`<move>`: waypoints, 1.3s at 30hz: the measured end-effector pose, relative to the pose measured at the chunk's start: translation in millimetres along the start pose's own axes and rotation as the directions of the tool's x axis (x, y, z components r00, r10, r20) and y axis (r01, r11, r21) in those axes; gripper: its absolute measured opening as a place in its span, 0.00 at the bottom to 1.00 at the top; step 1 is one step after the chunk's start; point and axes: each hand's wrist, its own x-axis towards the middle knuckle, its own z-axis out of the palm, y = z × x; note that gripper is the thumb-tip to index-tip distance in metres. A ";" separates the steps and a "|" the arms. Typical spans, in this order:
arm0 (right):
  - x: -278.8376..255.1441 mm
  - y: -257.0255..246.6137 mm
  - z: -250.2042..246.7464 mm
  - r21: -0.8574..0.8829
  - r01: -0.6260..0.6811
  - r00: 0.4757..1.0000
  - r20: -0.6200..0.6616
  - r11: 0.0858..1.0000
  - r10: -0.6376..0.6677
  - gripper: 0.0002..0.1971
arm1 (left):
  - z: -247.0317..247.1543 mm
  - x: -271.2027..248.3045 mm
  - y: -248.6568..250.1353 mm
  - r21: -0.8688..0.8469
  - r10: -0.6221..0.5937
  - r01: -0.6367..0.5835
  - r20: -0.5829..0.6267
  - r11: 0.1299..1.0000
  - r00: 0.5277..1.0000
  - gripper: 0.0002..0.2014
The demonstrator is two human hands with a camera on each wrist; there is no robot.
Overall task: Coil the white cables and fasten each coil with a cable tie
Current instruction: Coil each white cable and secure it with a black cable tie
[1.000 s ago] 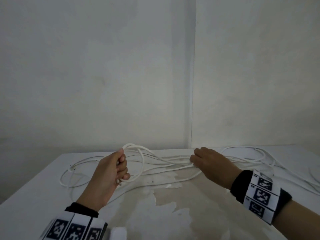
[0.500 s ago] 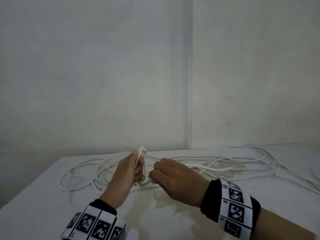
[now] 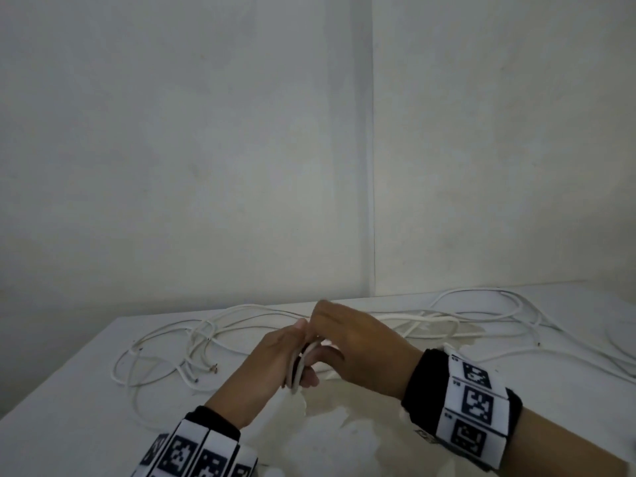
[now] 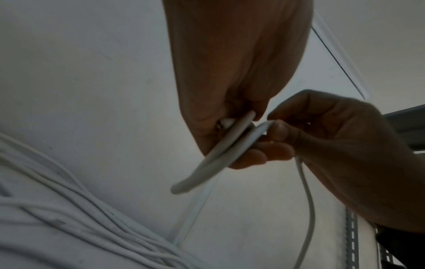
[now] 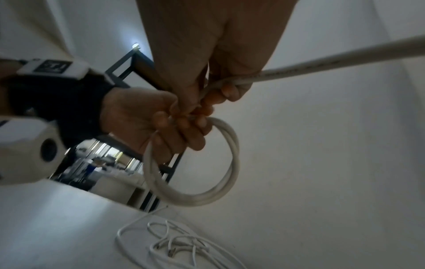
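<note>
My left hand (image 3: pixel 275 359) grips a small coil of white cable (image 3: pixel 301 364) of a few turns, held just above the table (image 3: pixel 69 425). In the right wrist view the coil (image 5: pixel 195 183) hangs as a round loop under the left hand's fingers (image 5: pixel 184 131). My right hand (image 3: pixel 358 342) is pressed against the left hand and pinches the same cable at the top of the coil (image 4: pixel 260 129). From that pinch, the free length of cable (image 5: pixel 345 58) runs off to the right.
Loose white cables (image 3: pixel 172 346) with bare ends lie tangled on the table's left side. More cable (image 3: pixel 481 311) loops across the back right, near the wall corner. The tabletop (image 3: pixel 344 425) in front of my hands is stained.
My right hand has come left from the middle of the table to meet the left hand, bringing cable with it. The wide loop in the left hand has become a tight small coil.
</note>
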 end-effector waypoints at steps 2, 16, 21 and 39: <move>0.4 3.3 -8.1 0.121 -0.147 0.989 0.009 0.982 0.147 0.08 | -0.6 -2.5 0.0 -0.026 -0.023 0.025 0.053 0.999 0.998 0.23; 8.5 -3.9 -17.8 0.181 -0.374 0.927 0.106 0.910 0.360 0.14 | 7.8 -5.1 7.1 -0.246 -0.029 0.048 0.080 0.968 0.996 0.28; 5.3 2.6 -23.3 0.334 -0.448 0.891 0.240 0.829 0.385 0.10 | 4.1 -8.7 5.1 -0.304 -0.046 0.073 0.096 0.950 0.994 0.25; 14.5 0.9 -27.7 0.147 -0.515 0.854 0.173 0.845 0.490 0.14 | -0.6 -11.9 5.5 -0.186 0.026 -0.042 -0.089 0.982 0.996 0.26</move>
